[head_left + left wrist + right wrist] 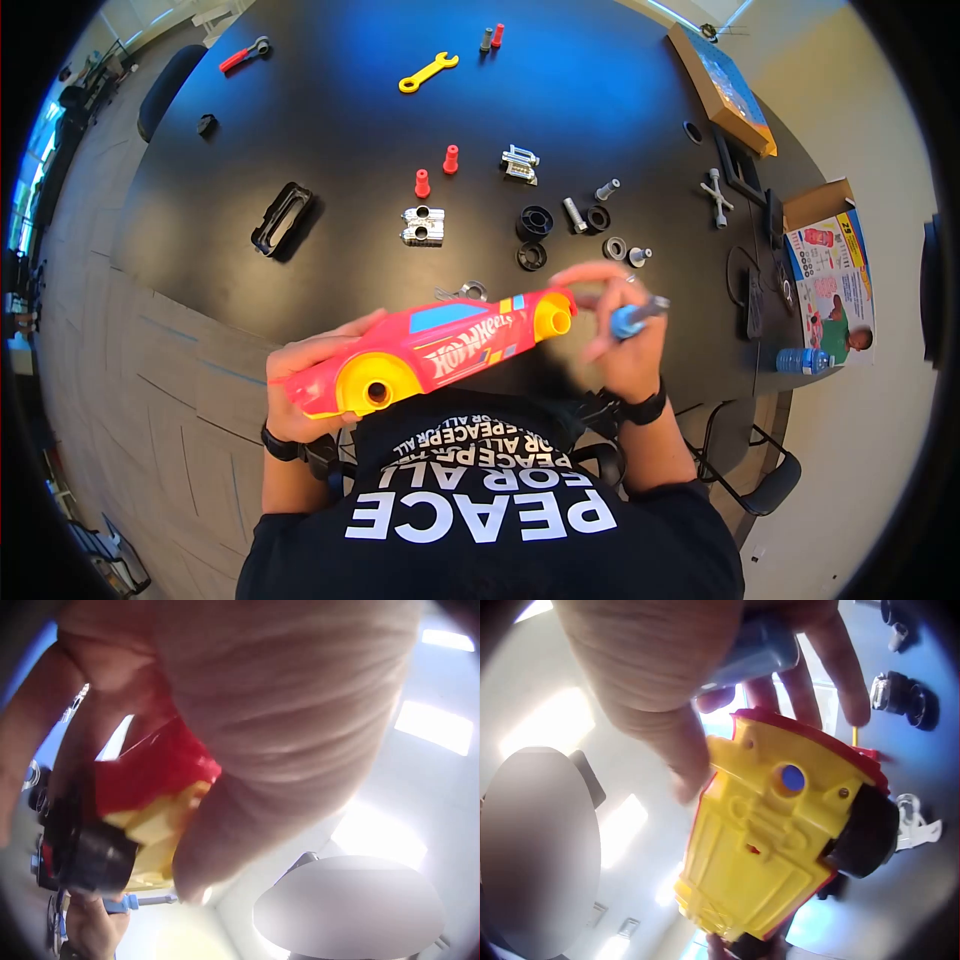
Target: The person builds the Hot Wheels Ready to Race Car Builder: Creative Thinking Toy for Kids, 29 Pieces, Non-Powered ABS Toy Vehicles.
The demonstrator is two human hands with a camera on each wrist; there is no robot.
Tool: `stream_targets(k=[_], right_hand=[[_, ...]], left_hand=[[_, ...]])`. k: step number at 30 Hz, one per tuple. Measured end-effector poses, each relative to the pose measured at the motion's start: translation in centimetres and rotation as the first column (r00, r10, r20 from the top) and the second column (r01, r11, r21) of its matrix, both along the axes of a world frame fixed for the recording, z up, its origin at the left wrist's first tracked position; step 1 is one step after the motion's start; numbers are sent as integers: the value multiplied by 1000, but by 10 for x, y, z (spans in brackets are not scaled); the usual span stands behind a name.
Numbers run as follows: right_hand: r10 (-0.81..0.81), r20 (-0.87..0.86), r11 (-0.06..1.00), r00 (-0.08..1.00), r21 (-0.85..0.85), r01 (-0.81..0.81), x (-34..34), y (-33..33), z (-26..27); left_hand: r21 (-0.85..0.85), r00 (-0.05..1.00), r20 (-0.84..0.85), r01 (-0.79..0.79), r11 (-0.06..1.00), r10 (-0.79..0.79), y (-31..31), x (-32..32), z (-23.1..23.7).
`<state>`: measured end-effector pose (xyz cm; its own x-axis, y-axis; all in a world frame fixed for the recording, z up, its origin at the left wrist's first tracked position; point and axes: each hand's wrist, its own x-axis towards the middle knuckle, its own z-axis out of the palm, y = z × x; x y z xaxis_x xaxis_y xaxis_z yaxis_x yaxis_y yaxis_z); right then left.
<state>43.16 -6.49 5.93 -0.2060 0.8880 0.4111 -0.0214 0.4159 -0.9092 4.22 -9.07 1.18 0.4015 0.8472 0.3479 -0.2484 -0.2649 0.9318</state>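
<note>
A red toy car [440, 350] with "Hot Wheels" lettering is held up near the table's front edge. My left hand [312, 354] grips it by one end. The near side shows bare yellow hubs without wheels, while black wheels [866, 831] sit on the other side. Its yellow underside [757, 847] shows in the right wrist view. Tucked in my right hand [632, 345] is a toy screwdriver with a blue handle [626, 322] and grey shaft [156, 900]. Fingers of that hand reach around the car's other end.
Beyond the car lie silver engine blocks [423, 226], red pegs [451, 160], black wheels [535, 222] and a black frame-shaped part [284, 220]. Farther off are a yellow wrench [429, 73] and a red-handled ratchet [245, 55]. A water bottle [803, 361] and boxes [828, 265] stand right.
</note>
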Motion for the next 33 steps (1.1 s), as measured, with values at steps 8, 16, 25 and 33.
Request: stream_targets(k=[8, 16, 25, 33], right_hand=[[-350, 493, 936, 796, 213, 280, 9, 89, -20], [-263, 692, 960, 672, 118, 254, -1, 110, -46], [17, -159, 994, 987, 112, 1, -35, 25, 23], [-46, 251, 949, 967, 314, -36, -69, 11, 29]], left_hand=[[-306, 870, 356, -236, 922, 340, -23, 14, -37], [-377, 838, 475, -80, 923, 267, -13, 47, -7], [-216, 911, 358, -135, 967, 207, 11, 78, -16], [49, 941, 290, -196, 979, 173, 21, 103, -17]])
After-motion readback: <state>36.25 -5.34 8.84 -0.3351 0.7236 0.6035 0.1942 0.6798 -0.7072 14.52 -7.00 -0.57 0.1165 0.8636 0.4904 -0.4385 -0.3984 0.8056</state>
